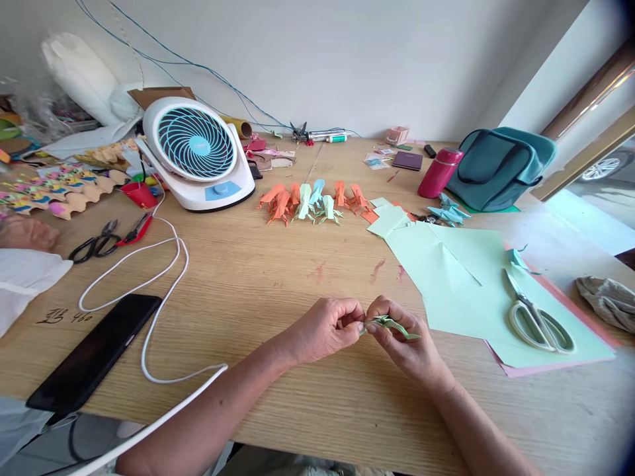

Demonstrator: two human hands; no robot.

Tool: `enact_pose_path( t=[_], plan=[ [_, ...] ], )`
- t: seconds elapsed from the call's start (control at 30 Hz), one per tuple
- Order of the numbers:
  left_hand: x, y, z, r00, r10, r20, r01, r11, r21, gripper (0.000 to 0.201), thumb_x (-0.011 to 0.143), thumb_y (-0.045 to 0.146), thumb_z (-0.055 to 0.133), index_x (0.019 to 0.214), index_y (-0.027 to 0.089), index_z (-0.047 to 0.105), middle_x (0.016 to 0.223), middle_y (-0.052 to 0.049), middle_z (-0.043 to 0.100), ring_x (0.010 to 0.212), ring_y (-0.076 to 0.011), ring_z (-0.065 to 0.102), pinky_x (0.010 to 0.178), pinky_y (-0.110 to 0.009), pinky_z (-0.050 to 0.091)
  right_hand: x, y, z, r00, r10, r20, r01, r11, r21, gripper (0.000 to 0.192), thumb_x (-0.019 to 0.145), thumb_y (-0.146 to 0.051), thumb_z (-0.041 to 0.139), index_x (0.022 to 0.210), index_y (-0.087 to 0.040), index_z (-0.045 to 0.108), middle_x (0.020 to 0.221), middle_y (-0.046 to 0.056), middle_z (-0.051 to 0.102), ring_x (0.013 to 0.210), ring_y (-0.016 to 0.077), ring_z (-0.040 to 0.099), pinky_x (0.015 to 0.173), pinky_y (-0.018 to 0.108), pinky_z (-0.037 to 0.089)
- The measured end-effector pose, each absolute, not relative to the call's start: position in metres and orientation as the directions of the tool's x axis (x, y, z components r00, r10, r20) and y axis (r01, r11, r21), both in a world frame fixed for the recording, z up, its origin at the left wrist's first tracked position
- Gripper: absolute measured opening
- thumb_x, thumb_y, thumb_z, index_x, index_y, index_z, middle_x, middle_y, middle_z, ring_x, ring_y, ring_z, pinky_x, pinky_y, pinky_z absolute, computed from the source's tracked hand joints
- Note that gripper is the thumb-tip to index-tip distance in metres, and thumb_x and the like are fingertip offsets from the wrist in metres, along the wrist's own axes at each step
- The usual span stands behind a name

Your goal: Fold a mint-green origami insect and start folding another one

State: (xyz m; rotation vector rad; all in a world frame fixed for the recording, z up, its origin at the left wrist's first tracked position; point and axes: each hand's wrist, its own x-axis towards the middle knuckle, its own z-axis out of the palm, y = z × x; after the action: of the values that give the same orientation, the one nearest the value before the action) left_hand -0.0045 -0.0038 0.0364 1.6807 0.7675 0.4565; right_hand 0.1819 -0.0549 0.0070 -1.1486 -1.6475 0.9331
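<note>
My left hand and my right hand meet just above the wooden table, near its front edge. Between their fingertips they pinch a small folded green paper figure. The left fingers hold its left end; the right hand holds its body, with thin green points sticking out to the right. A row of finished folded figures in orange, mint and light blue lies farther back at the table's middle.
Mint green paper sheets with scissors on them lie to the right, over pink paper. A white desk fan, black scissors, a black phone with white cable, a red bottle and a teal bag stand around. Another person's arm is at far left.
</note>
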Motion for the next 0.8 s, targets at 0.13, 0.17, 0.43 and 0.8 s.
enact_pose_path(
  t=[0.13,0.17,0.43,0.8],
  plan=[
    [-0.0017,-0.0067,0.0311,0.709,0.695,-0.120,0.191,-0.026,0.981,0.005,0.084,0.020,0.052,0.082,0.016,0.055,0.071,0.004,0.051,0.062,-0.0080,0.050,0.058,-0.019,0.043,0.1817,-0.0544,0.0051,-0.149,0.960,0.237,0.255,0.269,-0.929,0.014,0.094,-0.030,0.058,0.083,-0.022,0.056,0.078,-0.001,0.053,0.069,0.0136,0.050,0.064,0.026,0.040],
    [-0.0009,-0.0070,0.0292,0.708,0.693,-0.137,0.161,0.030,0.987,0.005,0.084,0.020,0.053,0.084,0.016,0.055,0.071,0.003,0.054,0.063,-0.0089,0.053,0.059,-0.021,0.047,0.1817,-0.0544,0.0047,-0.140,0.963,0.232,0.240,0.260,-0.935,0.014,0.095,-0.031,0.057,0.083,-0.022,0.056,0.079,0.000,0.053,0.070,0.0141,0.051,0.066,0.027,0.041],
    [0.0013,-0.0036,0.0318,0.686,0.682,-0.254,0.054,0.300,0.952,0.013,0.077,0.026,0.061,0.079,0.013,0.061,0.063,0.002,0.057,0.055,-0.0084,0.053,0.054,-0.023,0.054,0.1828,-0.0550,0.0070,-0.098,0.969,0.225,0.218,0.242,-0.946,0.017,0.093,-0.035,0.060,0.082,-0.022,0.060,0.077,0.001,0.054,0.071,0.0160,0.052,0.066,0.029,0.041],
    [0.0009,-0.0034,0.0342,0.674,0.693,-0.254,0.036,0.313,0.949,0.017,0.073,0.028,0.064,0.077,0.011,0.064,0.060,0.002,0.056,0.054,-0.0084,0.051,0.052,-0.023,0.053,0.1833,-0.0552,0.0093,-0.117,0.967,0.225,0.200,0.244,-0.949,0.013,0.091,-0.032,0.064,0.083,-0.022,0.064,0.077,0.000,0.056,0.070,0.0150,0.051,0.064,0.028,0.039]
  ],
)
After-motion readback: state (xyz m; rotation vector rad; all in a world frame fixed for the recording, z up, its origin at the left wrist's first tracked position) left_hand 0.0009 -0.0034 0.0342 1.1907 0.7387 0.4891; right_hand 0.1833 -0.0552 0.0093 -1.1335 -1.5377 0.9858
